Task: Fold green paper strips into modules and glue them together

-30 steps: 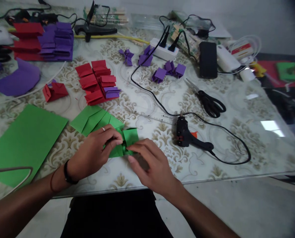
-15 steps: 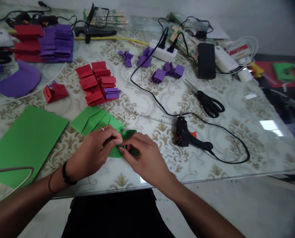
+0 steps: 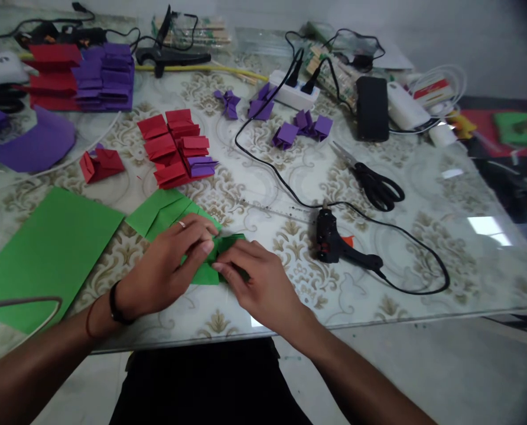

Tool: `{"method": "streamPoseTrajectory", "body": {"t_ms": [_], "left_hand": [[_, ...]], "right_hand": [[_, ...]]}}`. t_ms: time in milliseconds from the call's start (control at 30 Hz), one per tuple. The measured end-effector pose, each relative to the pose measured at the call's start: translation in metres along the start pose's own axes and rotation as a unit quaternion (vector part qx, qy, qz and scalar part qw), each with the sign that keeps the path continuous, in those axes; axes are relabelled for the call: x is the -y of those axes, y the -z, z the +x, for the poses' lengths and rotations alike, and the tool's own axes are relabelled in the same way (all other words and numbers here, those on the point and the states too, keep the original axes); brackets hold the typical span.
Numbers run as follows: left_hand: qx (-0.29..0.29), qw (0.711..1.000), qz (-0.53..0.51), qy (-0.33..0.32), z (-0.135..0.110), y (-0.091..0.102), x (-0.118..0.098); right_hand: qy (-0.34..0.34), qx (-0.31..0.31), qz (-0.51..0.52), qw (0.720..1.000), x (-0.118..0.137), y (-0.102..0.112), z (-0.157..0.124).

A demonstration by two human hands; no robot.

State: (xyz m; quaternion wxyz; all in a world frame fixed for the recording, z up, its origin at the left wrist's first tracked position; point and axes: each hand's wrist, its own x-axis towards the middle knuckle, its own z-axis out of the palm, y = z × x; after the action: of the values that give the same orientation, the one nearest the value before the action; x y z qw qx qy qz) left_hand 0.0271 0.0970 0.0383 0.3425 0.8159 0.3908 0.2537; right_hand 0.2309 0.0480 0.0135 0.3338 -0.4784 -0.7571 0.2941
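Note:
Near the table's front edge, both hands work on a folded piece of green paper [image 3: 208, 275]. My left hand [image 3: 168, 262], with a ring and a dark wristband, bends its fingers over the paper's left part. My right hand [image 3: 259, 283] pinches the right part between thumb and fingers. The fingers hide much of the folds. Behind my left hand lies a creased green sheet [image 3: 157, 209], partly covered by it. A flat green sheet [image 3: 53, 254] rests farther left.
Beyond the hands sit red folded paper pieces [image 3: 170, 147]. To the right are a black glue gun [image 3: 334, 239] with its cord, scissors [image 3: 374, 180] and a clear ruler [image 3: 272, 211]. Purple folded pieces [image 3: 285, 136] lie before a white power strip [image 3: 294, 91]. A pale cable [image 3: 51, 316] crosses the left sheet.
My left thumb and fingertips have shifted slightly left, away from the right fingertips, showing a bit more of the green fold. The right hand keeps its pinch. The view has shifted slightly.

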Motion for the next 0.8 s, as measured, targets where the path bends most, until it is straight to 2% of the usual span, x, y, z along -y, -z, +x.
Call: {"method": "streamPoseTrajectory", "body": {"t_ms": [133,333,567,800], "left_hand": [[0.036,0.999,0.009,-0.014,0.001,0.000,0.004],[0.056,0.998,-0.002,-0.006,0.002,0.003,0.006],[0.067,0.998,0.018,-0.011,0.002,0.002,0.007],[0.066,0.998,0.005,-0.021,0.001,0.002,0.006]], "right_hand": [[0.024,0.001,-0.025,0.999,-0.003,-0.001,-0.003],[0.005,-0.004,-0.004,1.000,-0.004,0.000,-0.009],[0.009,0.017,-0.024,1.000,-0.005,0.002,-0.014],[0.025,0.004,-0.032,0.999,-0.007,0.001,-0.013]]}}
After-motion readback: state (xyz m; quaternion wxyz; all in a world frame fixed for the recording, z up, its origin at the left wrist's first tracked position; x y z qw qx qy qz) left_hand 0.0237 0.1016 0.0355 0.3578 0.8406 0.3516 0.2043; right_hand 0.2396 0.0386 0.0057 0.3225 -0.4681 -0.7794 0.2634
